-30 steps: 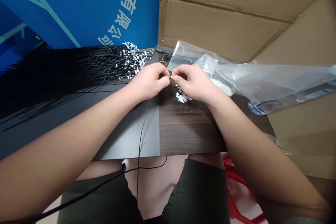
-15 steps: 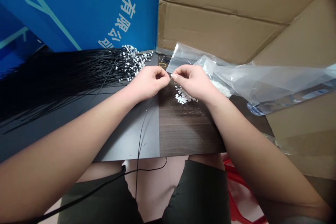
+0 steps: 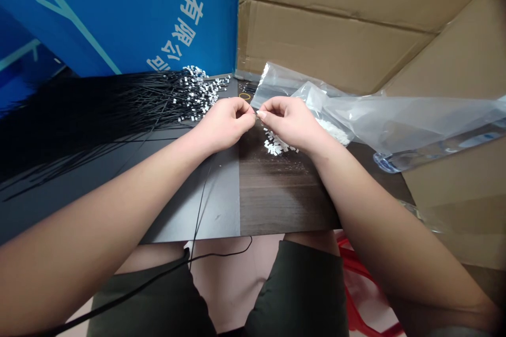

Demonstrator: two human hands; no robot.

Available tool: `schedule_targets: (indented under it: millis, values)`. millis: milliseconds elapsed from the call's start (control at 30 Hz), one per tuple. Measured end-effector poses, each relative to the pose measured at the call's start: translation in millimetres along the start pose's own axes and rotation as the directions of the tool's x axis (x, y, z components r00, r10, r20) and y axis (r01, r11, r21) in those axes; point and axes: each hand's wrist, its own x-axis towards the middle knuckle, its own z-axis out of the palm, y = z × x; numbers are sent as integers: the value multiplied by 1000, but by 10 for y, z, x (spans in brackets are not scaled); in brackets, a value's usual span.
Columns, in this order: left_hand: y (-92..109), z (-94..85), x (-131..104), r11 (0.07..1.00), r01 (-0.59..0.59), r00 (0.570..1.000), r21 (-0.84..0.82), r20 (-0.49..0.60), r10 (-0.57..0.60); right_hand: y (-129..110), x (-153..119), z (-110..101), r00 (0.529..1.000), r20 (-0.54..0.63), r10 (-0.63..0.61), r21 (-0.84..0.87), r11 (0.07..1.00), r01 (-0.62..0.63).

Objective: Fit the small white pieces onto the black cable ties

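Observation:
My left hand is pinched closed at the middle of the table, and a thin black cord runs down from beneath it over the table's front edge. Fingertip to fingertip with it, my right hand is also pinched; what its fingers hold is too small to make out. Small white pieces lie in a pile just below my right hand. To the left spreads a large bundle of black cords with white tips.
Clear plastic bags lie behind and right of my right hand, one with white pieces inside. A yellow ring sits behind my hands. Cardboard and a blue panel stand at the back.
The hanging black cord has swung to the left. My hands have hardly moved, their fingertips still together.

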Motion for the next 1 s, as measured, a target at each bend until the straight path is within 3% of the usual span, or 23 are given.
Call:
schedule_targets:
  millis: [533, 1000]
  values:
    - [-35, 20, 5, 997, 8, 1000, -75, -17, -9, -21, -2, 20, 999, -26, 22, 54, 998, -21]
    - [0, -19, -16, 1000, 3, 1000, -27, 25, -3, 13, -29, 6, 994, 3, -109, -240, 965, 107]
